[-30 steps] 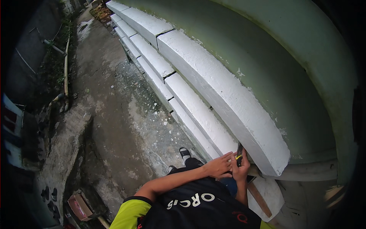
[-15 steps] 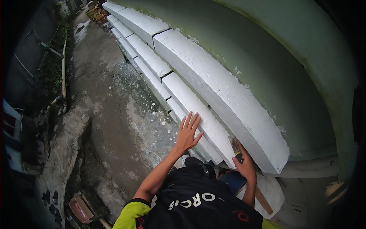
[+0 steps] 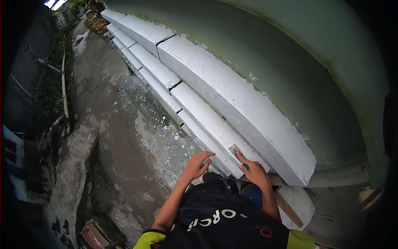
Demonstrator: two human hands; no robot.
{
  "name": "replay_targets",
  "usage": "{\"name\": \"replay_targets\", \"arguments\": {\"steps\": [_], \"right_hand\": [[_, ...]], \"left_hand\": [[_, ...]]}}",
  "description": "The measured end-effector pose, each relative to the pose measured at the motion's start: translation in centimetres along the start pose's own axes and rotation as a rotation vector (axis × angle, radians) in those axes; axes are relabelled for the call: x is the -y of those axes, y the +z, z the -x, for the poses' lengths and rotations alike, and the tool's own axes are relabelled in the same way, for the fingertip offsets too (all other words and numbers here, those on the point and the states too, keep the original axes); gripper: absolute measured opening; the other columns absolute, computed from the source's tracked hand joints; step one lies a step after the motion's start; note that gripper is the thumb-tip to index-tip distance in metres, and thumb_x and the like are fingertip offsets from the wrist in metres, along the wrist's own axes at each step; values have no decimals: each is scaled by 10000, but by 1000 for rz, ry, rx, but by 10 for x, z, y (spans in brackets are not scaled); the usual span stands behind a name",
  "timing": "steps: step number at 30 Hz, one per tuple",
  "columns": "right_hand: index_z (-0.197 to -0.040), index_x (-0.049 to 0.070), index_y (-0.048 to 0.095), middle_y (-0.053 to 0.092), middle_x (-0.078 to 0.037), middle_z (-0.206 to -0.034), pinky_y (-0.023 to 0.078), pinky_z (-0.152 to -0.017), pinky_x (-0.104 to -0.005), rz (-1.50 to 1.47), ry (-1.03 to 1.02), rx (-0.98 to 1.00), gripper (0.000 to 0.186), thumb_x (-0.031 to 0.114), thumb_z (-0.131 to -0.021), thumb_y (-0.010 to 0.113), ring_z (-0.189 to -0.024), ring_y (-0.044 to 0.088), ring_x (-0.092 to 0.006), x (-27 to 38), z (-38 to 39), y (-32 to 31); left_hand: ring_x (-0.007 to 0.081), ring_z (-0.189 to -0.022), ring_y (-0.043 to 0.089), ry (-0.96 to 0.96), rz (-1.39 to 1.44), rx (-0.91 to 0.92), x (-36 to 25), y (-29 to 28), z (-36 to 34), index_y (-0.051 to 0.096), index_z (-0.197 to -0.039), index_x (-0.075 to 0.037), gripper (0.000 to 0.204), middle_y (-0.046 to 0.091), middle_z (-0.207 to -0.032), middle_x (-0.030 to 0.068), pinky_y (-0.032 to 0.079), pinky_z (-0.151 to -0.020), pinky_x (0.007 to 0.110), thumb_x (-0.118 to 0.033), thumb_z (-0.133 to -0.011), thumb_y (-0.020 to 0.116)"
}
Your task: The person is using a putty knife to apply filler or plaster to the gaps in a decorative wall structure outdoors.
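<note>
My right hand [image 3: 257, 173] is closed around the handle of a putty knife [image 3: 235, 150]. Its flat blade rests on the middle white-coated tier [image 3: 195, 98] of a stepped ledge, close to my body. To its left, my left hand [image 3: 197, 166] is raised by the edge of the lower white tier [image 3: 203, 132], fingers stretched to the right and thumb apart, holding nothing. Whether it touches that edge I cannot tell. The top tier [image 3: 236, 91] rises to the right, its surface white and slightly rough, with dark gaps between its blocks.
A green wall [image 3: 298, 91] stands behind the ledge. Along the left runs a concrete path [image 3: 110, 112] strewn with white flecks, bordered by a pipe [image 3: 64, 89]. A cardboard box [image 3: 94, 237] sits at lower left. A wooden strip [image 3: 289, 211] lies on a white sheet [image 3: 304, 204] at lower right.
The putty knife has moved left and away from the corner beneath the top tier. My left hand has left the middle tier's surface and drawn back toward me.
</note>
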State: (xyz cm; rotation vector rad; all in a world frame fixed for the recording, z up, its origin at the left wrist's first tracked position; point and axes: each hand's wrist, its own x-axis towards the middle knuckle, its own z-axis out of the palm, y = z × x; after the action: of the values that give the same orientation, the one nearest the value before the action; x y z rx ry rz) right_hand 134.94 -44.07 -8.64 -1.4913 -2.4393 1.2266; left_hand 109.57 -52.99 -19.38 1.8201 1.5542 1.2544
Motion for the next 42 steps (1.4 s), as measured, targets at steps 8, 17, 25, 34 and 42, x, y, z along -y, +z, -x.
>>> {"name": "replay_targets", "arguments": {"steps": [8,17,25,34,42], "right_hand": [[-1459,316,437,631,-248,-1174,480,-945,-470,215,-39,-12,549,251,-938,597,-1068,593,-457,45,-64,4],[-1455,328,446,656,-297,-1025,481,-915,-468,276,49,126,553,210,-934,589,-999,622,-466,66,-40,-20],[-1482,326,403,662,-297,-1010,466,-927,-526,346,111,23,559,263,-947,550,-997,617,-495,58,-30,5],[-1507,271,369,662,-305,-999,466,-921,-545,358,119,5,567,270,-962,525,-993,624,-487,70,-41,8],[-1507,283,368,664,-298,-1037,457,-949,-536,295,160,-42,564,277,-964,519,-1027,619,-489,80,-71,19]], "left_hand": [[347,-1161,576,-184,41,-34,16,-19,37,625,-1218,-87,308,642,-1219,143,430,-1012,422,-84,-910,602],[345,-1129,602,-345,118,-181,24,-26,84,631,-1180,-49,276,650,-1188,152,442,-1004,412,-58,-910,576],[336,-1125,607,-343,227,-125,20,-11,73,625,-1191,-38,271,653,-1171,150,444,-999,393,-73,-928,566],[309,-1112,615,-365,290,-115,17,-6,67,638,-1170,-22,250,657,-1157,152,450,-989,375,-63,-936,557],[293,-1129,610,-422,367,-142,22,3,77,638,-1171,-16,248,654,-1174,145,443,-1000,366,-64,-944,550]]}}
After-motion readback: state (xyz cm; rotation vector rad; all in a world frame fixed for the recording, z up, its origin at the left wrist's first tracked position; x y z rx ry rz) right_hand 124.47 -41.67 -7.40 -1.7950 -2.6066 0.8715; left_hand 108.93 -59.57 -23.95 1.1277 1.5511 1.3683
